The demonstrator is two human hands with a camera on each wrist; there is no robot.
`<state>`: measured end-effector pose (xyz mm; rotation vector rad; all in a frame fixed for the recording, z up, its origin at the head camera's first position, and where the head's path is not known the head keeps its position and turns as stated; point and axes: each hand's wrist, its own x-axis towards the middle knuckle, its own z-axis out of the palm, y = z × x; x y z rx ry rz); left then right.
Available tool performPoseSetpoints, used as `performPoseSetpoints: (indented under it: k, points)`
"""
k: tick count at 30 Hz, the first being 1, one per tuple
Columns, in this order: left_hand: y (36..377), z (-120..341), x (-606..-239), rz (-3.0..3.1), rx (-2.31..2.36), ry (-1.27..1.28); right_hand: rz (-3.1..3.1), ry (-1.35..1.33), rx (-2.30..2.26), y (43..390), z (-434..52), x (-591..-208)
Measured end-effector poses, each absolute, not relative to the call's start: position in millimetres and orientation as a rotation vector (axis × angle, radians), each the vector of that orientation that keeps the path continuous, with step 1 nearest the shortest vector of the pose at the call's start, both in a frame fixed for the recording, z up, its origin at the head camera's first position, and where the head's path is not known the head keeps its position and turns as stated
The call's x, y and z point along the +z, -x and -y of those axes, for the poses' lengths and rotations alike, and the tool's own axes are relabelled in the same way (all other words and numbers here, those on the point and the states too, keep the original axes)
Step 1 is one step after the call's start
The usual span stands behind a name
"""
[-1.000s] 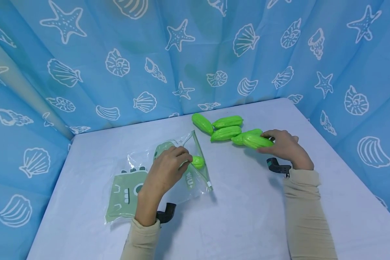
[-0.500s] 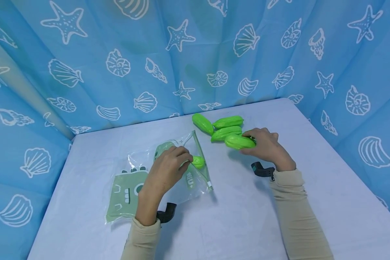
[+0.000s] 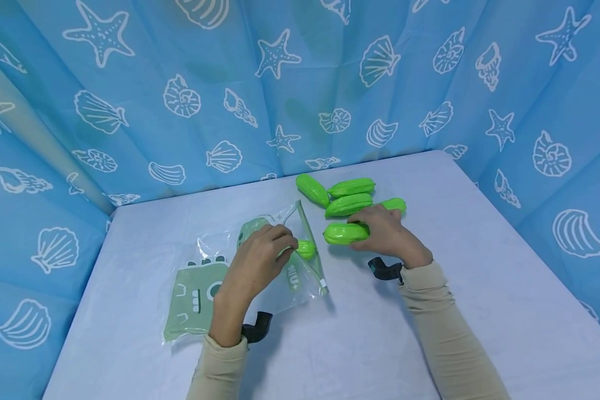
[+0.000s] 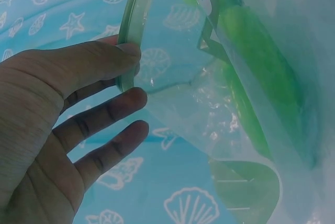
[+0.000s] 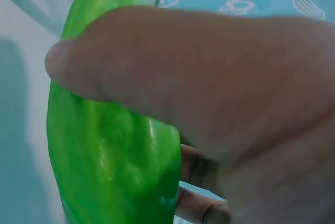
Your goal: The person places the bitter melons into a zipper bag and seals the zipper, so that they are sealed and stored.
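A clear zip bag (image 3: 195,303) with a green monster print lies on the table, its mouth facing right. My left hand (image 3: 260,258) pinches the upper edge of the mouth between thumb and forefinger; the left wrist view shows the green zip strip (image 4: 131,20) there, with the other fingers spread. Inside, near the mouth, is one bright green ribbed vegetable (image 3: 306,250). My right hand (image 3: 387,233) grips another ribbed green vegetable (image 3: 344,234), long and gourd-like, above the table just right of the bag mouth. In the right wrist view the thumb crosses this held vegetable (image 5: 115,150).
Several similar green vegetables (image 3: 350,204) lie in a cluster beyond my right hand, one partly hidden behind it. The white table (image 3: 350,344) backs onto a blue curtain (image 3: 290,89) with white seashell and starfish prints, which also rises on both sides.
My right hand has lifted the green vegetable off the right end of the cluster and carried it left toward the bag mouth. The left hand and bag stay in place.
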<state>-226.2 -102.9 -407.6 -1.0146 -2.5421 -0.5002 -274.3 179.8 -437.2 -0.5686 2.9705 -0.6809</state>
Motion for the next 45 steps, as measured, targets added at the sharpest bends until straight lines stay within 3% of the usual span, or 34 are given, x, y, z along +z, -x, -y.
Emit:
performPoseSetpoints:
  k: [45]
  points:
    - [225, 97, -409, 2.540, -0.514, 1.055, -2.955, 0.841, -0.586, 262, -122, -452]
